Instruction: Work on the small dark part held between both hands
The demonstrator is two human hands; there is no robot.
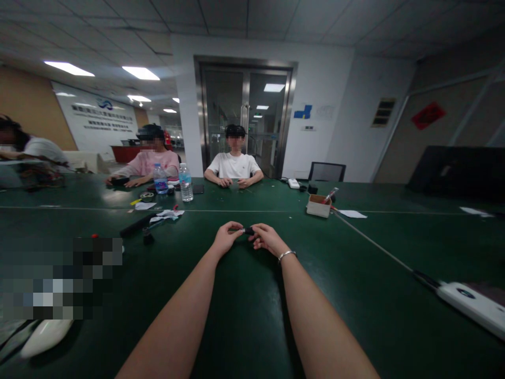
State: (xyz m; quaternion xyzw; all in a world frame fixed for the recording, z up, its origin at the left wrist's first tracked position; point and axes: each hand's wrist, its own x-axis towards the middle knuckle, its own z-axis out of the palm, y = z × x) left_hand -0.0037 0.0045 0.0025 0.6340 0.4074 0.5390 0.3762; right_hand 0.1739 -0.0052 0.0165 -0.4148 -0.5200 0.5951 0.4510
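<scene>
Both of my hands meet over the green table (248, 295), holding one small black piece with a silvery end (248, 230) between them. My left hand (226, 238) pinches its left, silvery end with thumb and fingers. On the other side, my right hand (270, 239) grips the black end, its lower fingers curled beneath. The piece lies roughly level and is too small for me to make out its exact kind. A silver bracelet (286, 256) circles my right wrist.
Ahead stand a small box (319, 206) with tools and two water bottles (186, 183). A white power strip (475, 308) lies at right, its cable crossing the table. To the left are a black-handled tool (136, 225) and papers. Several people sit around.
</scene>
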